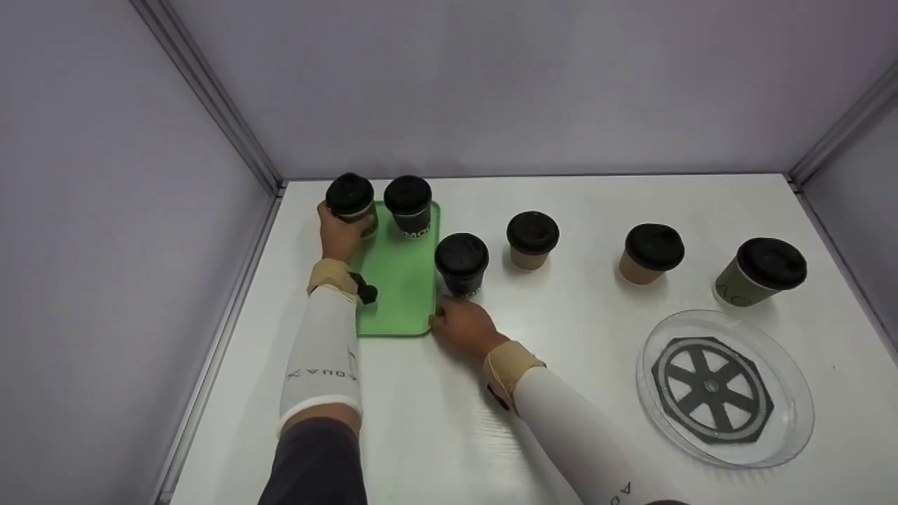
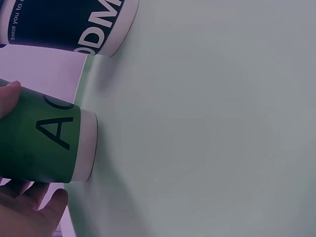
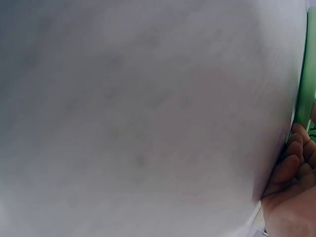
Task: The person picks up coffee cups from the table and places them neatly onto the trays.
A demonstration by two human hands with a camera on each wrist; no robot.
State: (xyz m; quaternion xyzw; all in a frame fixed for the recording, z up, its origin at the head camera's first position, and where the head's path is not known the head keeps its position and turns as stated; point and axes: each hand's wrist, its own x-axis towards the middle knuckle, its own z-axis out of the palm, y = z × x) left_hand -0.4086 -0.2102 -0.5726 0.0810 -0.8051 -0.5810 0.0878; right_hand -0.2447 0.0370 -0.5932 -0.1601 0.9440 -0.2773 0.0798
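Apparently mid-placement, left hand (image 1: 342,235) gripped green cup (image 2: 49,140) at far left of tray (image 1: 398,287), right hand (image 1: 464,327) pinched its near-right corner, release seemingly required next.

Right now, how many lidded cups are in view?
6: one green cup in the left hand, one dark cup on the green tray, another dark cup right of the tray, two small brown cups further right, a second green cup at the far right. None seems hidden.

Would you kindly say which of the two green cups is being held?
The leftmost cup, at the far left corner of the tray: the left hand grips it, while the other green cup stands untouched near the dish.
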